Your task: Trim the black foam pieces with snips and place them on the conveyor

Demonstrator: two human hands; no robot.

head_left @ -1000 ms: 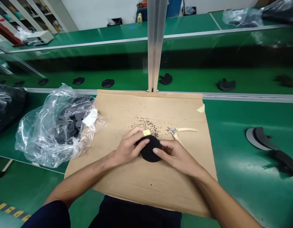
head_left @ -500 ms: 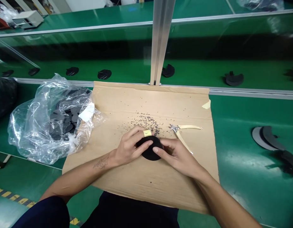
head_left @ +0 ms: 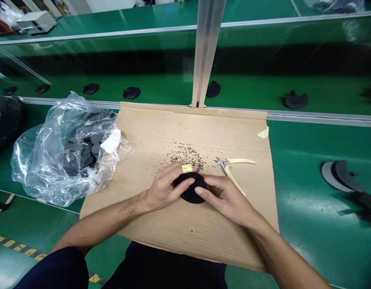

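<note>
Between my hands is a round black disc (head_left: 192, 194), tilted above the cardboard sheet (head_left: 179, 237). My left hand (head_left: 167, 185) grips its left side, thumb on the near face, with yellow tape around one finger. On the opposite side my right hand (head_left: 229, 197) pinches the edge, its thumb also on the face. The fingers behind the disc are partly hidden. Just beyond lie many tiny black bits (head_left: 185, 154), scattered over the cardboard. A pair of nippers (head_left: 224, 162) with cream handles rests, jaws toward the bits, beyond my right hand.
A clear plastic bag (head_left: 49, 152) of black discs stands at the left. Several black curved parts (head_left: 131, 93) lie on the green surface behind the metal rail. A metal post (head_left: 205, 52) rises at the back. More curved parts (head_left: 343, 176) sit at the right.
The fingers of my left hand have shifted slightly on the disc. Both hands keep hold of it, and the view has moved a little.
</note>
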